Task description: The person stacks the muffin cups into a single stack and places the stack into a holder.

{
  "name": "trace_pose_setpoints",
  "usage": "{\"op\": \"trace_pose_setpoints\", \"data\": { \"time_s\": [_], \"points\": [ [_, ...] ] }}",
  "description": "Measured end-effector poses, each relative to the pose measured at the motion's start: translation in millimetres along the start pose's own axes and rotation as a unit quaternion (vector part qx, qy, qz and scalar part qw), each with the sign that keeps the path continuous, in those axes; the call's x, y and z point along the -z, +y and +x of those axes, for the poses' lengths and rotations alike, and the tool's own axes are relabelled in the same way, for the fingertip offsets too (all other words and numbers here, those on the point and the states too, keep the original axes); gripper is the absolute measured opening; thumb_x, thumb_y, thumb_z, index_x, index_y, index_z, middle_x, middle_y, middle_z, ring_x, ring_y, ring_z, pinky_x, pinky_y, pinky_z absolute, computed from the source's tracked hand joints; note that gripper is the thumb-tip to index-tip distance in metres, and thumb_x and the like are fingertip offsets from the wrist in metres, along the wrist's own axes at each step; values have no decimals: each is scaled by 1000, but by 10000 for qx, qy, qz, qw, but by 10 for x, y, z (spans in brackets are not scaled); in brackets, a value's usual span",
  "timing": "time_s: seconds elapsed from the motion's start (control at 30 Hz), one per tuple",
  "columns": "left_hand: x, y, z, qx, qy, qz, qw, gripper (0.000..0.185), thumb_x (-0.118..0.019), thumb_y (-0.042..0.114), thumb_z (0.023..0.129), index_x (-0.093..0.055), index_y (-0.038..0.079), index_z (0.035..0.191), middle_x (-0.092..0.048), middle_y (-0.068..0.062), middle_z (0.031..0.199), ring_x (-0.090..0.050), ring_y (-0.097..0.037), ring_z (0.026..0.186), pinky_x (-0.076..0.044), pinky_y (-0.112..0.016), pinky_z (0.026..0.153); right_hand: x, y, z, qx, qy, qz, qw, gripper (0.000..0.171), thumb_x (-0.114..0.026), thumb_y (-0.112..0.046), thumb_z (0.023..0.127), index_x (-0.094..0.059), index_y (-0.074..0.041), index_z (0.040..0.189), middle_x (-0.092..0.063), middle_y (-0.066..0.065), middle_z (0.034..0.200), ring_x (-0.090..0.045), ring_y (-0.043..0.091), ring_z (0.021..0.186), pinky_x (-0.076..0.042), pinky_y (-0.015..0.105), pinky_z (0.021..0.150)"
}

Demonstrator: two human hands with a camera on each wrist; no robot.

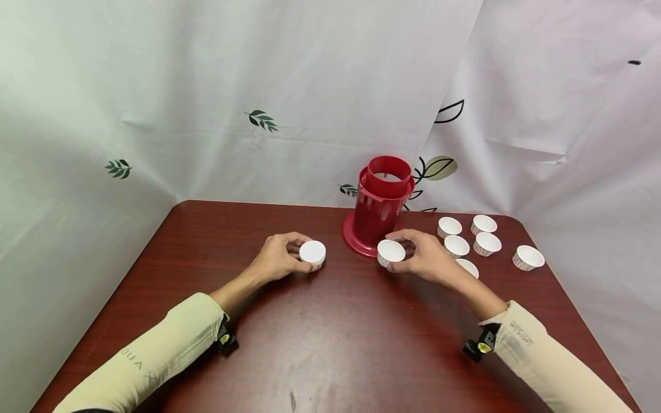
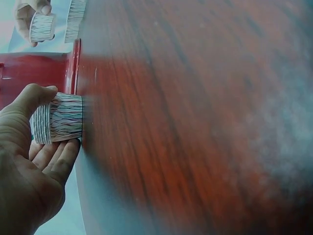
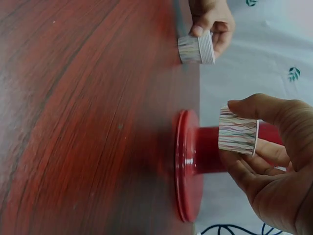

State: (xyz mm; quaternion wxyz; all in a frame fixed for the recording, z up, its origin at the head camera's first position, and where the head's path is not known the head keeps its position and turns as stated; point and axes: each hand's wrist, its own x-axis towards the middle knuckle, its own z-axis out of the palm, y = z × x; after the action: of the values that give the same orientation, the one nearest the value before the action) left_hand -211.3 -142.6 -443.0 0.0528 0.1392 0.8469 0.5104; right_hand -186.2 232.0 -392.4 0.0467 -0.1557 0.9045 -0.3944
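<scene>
Where the white leaf-print backdrop (image 1: pixel 217 86) hangs behind it, a dark red wooden table (image 1: pixel 330 344) fills the lower view, and near its far edge stands a red cylindrical holder (image 1: pixel 379 206) on a round flared base. To the right of the holder, a loose group of white paper cups (image 1: pixel 482 244) sits on the table, each upright and apart from its neighbour.

The left hand (image 1: pixel 276 258) rests on the table left of the holder, its thumb and fingers curled round a small paper cup (image 1: pixel 312 253) that sits on the wood; the left wrist view shows the cup's striped, pleated wall pinched between thumb above and fingers below. The right hand (image 1: pixel 426 255) lies just in front of the holder's base, pinching a second paper cup (image 1: pixel 391 252) between thumb and fingers. In the right wrist view this cup is lifted off the table, beside the holder's stem. The two held cups are well apart, with the holder's base between and behind them.
</scene>
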Motion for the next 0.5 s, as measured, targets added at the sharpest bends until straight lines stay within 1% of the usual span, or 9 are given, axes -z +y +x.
{"op": "trace_pose_setpoints", "data": {
  "time_s": [0.13, 0.33, 0.5],
  "points": [
    [4, -10, 9, -8, 4, 26, 10000, 55, -104, 11, 74, -81, 5, 124, -84, -14, 114, -81, -19, 96, -66, -22, 83, -72, -65, 48, 93, 22, 56, 9999, 59, -96, -14, 85, -75, -3, 139, -80, 17, 125, -80, 28, 107, -65, 31, 91],
    [20, 7, 3, -11, -18, 37, 10000, 54, -104, 11, 74, -81, 5, 122, -83, -14, 114, -81, -19, 95, -65, -21, 83, -197, -168, 146, 313, -29, 18, 9995, 60, -97, -16, 85, -75, -2, 139, -79, 17, 128, -80, 30, 110, -67, 47, 98],
    [25, 7, 20, -37, -72, 56, 10000, 54, -104, 11, 74, -81, 5, 123, -83, -15, 114, -81, -18, 95, -66, -22, 84, -312, -282, 203, 343, -134, 109, 9993, 59, -95, -15, 86, -75, -4, 141, -77, 17, 133, -79, 31, 114, -66, 51, 104]
  ]
}}
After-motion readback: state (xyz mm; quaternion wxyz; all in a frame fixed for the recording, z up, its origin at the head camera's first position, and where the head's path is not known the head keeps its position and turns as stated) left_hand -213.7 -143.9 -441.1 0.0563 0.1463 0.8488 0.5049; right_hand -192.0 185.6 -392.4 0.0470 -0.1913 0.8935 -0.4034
